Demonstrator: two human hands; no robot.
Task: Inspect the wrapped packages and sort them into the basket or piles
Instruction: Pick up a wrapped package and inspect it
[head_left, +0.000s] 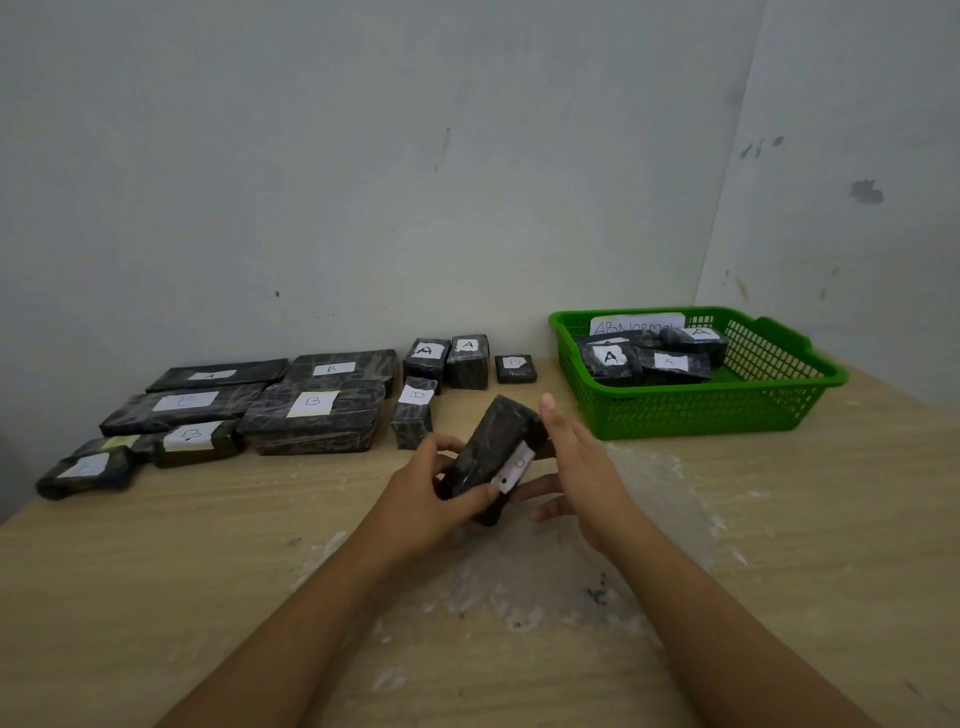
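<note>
On the table (156, 561): a pale wood-grain top is seen, scuffed white in front of the hands.
Wall (363, 182): grey plaster, stained and scratched, is met at a corner on the right.
Basket (779, 400): a green plastic tray of open lattice, with a rim handle, is set at the right rear; four dark packages can be counted inside, three marked A, and a white card (637, 326) with handwriting is stood at its back wall.
Long packs (311, 415): about seven flat or oblong blocks in glossy black film are laid on the left, most with a white paper tag marked A or B; two tags cannot be read.
Small packs (469, 362): four blocky ones are grouped mid-rear, two marked A, one faintly B, and one lying in front with an unclear mark.
Held pack (488, 452): a dark, film-wrapped block with a white tag is raised above the table centre, tilted.
Left hand (431, 493): the near end of the held pack is gripped by curled fingers.
Right hand (582, 467): the fingers are kept straight, the palm laid against the pack's right side.
</note>
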